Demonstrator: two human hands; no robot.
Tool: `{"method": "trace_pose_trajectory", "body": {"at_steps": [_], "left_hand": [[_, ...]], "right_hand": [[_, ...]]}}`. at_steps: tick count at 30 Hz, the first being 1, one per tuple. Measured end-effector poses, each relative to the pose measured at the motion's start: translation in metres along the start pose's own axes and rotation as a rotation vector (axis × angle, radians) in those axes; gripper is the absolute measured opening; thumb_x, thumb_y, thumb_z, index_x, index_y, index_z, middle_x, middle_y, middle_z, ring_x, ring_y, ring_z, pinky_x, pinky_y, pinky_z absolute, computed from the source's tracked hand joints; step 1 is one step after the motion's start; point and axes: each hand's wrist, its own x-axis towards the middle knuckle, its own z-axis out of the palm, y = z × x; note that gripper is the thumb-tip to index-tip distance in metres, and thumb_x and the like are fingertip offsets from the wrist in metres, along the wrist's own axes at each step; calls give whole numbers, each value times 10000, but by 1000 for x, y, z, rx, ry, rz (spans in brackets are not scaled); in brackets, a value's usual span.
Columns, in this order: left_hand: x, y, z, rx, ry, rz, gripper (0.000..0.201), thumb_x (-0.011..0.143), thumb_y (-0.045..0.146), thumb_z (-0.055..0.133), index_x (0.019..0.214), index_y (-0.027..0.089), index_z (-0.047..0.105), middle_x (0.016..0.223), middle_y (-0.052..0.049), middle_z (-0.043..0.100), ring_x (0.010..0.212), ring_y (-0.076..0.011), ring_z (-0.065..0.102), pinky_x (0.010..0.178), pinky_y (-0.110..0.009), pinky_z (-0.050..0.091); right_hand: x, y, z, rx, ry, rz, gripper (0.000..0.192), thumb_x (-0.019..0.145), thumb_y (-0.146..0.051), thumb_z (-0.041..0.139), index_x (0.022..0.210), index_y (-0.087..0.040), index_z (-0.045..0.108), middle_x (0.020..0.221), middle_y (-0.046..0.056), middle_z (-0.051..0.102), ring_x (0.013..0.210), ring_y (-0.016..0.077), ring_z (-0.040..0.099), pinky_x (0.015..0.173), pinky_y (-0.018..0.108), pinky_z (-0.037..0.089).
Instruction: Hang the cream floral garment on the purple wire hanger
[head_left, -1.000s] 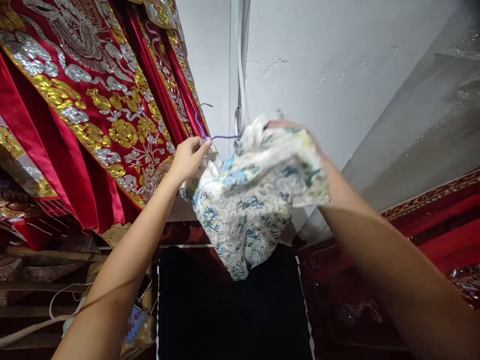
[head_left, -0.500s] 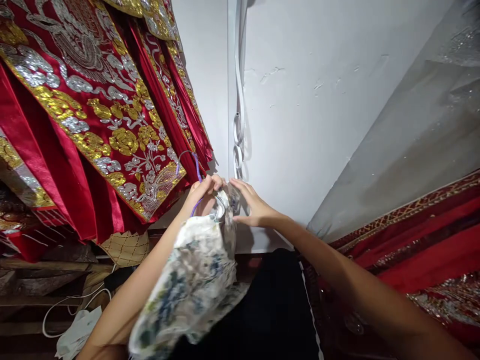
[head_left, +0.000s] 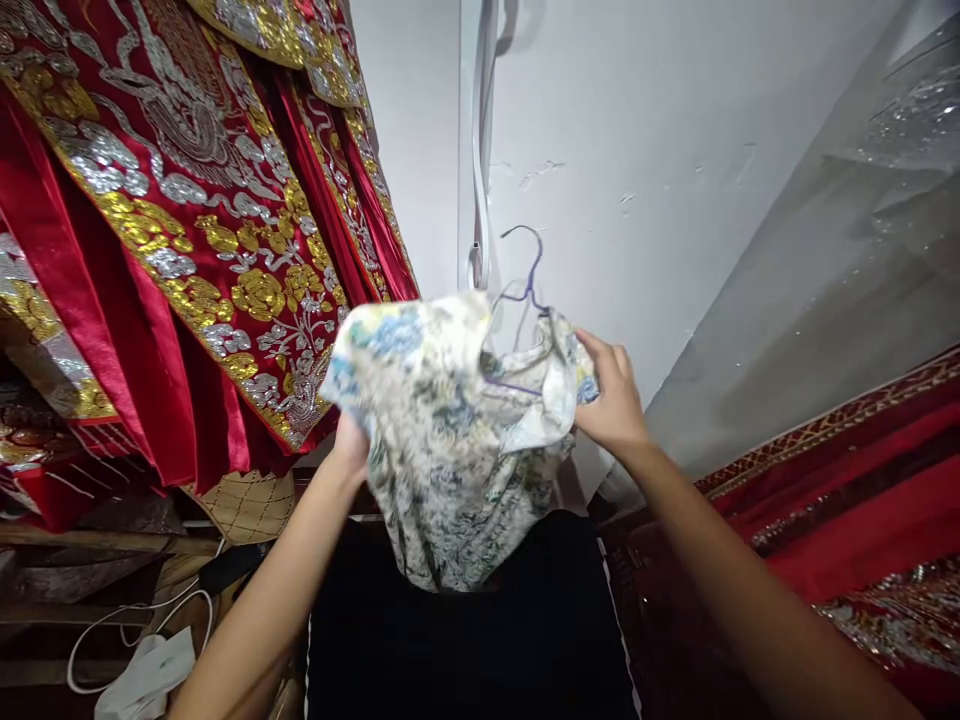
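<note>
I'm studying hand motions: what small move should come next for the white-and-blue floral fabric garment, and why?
Perhaps the right hand should straighten the garment at its neckline: that gapes unevenly, and the purple wire hanger shows its hook nearer this hand.

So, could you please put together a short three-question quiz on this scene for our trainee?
1. Which of the person's hands is nearer the purple hanger hook?

2. True or false: the floral garment hides the fingers of the left hand.

3. The embroidered cloth at the upper left of the picture is:
A) plain green
B) red with gold and silver
C) blue striped

Key: 1. The right hand. 2. True. 3. B.
</note>
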Motion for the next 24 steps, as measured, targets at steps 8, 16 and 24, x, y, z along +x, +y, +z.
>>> {"method": "trace_pose_trajectory", "body": {"at_steps": [8,16,24], "left_hand": [[-49,-83,23,-13,149,-187,788,784,581,748,1441,227,495,1445,-126,594,1436,-328,460,1231,-489,325],[-109,-113,61,-230,281,-423,748,790,471,799,1441,239,513,1506,-126,538,1458,-314,436,1240,-458,307],[-120,-106,69,-238,259,-350,676,815,400,787,1409,185,547,1389,-151,624,1324,-308,577,1179,-470,398]], "right_hand": [[34,-33,-11,-86,-98,-71,975,685,-383,787,1560,-310,364,1323,145,493,1275,438,453,1075,623,353],[-52,-57,3,443,-126,108,396,885,-487,646,1231,-295,662,1375,85,558,1292,326,500,1087,496,409],[-153,-95,81,821,-420,622,361,944,-524,547,717,-244,563,688,15,547,684,207,526,638,338,430]]}}
